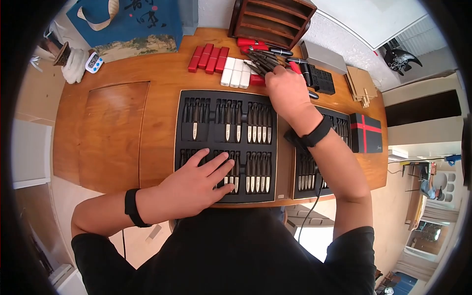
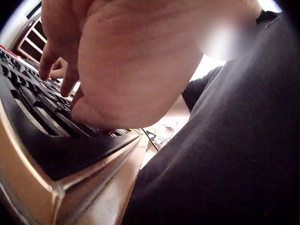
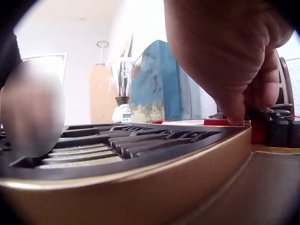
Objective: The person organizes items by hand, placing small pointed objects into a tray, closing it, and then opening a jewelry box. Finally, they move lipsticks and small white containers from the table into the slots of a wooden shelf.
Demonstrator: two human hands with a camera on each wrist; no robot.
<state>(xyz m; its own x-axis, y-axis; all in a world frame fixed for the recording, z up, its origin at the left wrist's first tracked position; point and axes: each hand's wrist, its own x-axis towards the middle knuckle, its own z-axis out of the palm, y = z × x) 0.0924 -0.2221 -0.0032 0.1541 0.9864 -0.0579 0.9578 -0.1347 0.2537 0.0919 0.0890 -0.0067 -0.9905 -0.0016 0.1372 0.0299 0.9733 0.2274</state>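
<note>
My left hand (image 1: pixel 189 189) lies over the lower left part of an open black-lined case (image 1: pixel 211 145), fingers spread and fairly straight. Beneath it are rows of slender dark pieces (image 1: pixel 258 172) with pale, marked ends. Across the case reaches my right hand (image 1: pixel 290 93), its fingers down at a loose pile of similar dark pieces (image 1: pixel 263 61). In the right wrist view its thumb and fingers (image 3: pixel 267 89) bend downward behind the case's rim; I cannot tell whether they pinch a piece. The case's other half (image 1: pixel 307 174) also holds rows of them, partly under my right forearm.
Red boxes (image 1: pixel 212 59) and white boxes (image 1: pixel 235 73) stand beyond the case. A wooden rack (image 1: pixel 270 22) is behind the pile. To the right sit a black box with red ribbon (image 1: pixel 366 132) and brown cardboard pieces (image 1: pixel 361 83). A blue bag (image 1: pixel 130 27) and timer (image 1: pixel 94 62) are far left.
</note>
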